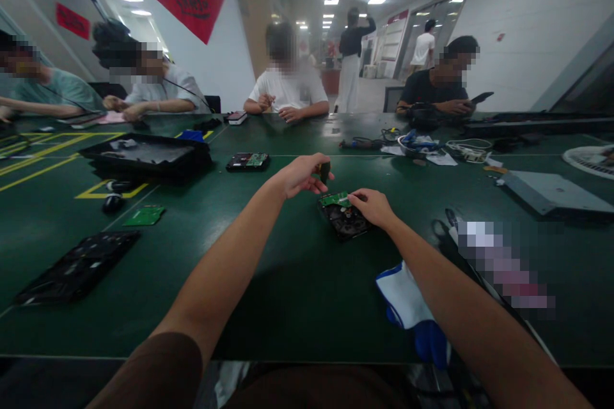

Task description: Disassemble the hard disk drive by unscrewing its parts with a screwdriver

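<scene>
A hard drive (343, 223) lies on the table in front of me, its underside up, with a green circuit board (334, 199) along its far edge. My left hand (303, 177) is closed around the short dark and yellow handle of a screwdriver (325, 171), held upright over the board's far side. Whether the tip touches a screw is too small to tell. My right hand (373, 206) grips the drive's right side, thumb and fingers at the end of the board.
A second hard drive (247, 162) and a loose green board (145, 215) lie to the left, near a black tray (158, 152) and a flat black device (79, 266). Blue-white gloves (407, 297) are by my right forearm; a metal case (556, 195) stands right. People sit opposite.
</scene>
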`<state>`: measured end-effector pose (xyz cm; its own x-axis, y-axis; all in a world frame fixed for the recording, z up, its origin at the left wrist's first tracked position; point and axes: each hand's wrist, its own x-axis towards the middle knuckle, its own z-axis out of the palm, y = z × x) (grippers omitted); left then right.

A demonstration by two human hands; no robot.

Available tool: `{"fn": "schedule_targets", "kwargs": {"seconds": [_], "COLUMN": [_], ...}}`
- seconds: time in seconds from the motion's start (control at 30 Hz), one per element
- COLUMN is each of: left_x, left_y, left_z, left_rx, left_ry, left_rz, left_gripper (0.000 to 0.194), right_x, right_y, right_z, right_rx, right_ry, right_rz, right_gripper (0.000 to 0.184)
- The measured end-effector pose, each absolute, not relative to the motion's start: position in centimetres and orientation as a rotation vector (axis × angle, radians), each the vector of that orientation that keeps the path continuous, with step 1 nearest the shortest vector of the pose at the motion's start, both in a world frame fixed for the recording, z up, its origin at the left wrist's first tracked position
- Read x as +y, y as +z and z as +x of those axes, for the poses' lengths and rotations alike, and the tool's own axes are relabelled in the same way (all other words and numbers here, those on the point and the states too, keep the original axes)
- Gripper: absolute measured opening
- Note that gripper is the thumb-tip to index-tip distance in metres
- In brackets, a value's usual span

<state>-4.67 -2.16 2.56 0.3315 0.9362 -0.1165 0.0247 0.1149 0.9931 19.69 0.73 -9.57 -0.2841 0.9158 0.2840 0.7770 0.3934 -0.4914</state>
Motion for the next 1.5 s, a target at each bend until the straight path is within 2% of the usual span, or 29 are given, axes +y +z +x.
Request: {"fn": "schedule_targets", "kwargs": {"seconds": [1.5], "left_x": [-1.83], "left_y": [2.37], "left_z": [-4.84], "left_rx": [1.067], "left_ry": [0.934], "left_rz": [1.241], "left_gripper": [0.029], "right_x": [0.68], "right_y": [-9.58], "right_z": [19.79], "right_rx": [-2.138], "right_ry": [0.349], "right_rz": [-1.444], "right_gripper": [0.033]}}
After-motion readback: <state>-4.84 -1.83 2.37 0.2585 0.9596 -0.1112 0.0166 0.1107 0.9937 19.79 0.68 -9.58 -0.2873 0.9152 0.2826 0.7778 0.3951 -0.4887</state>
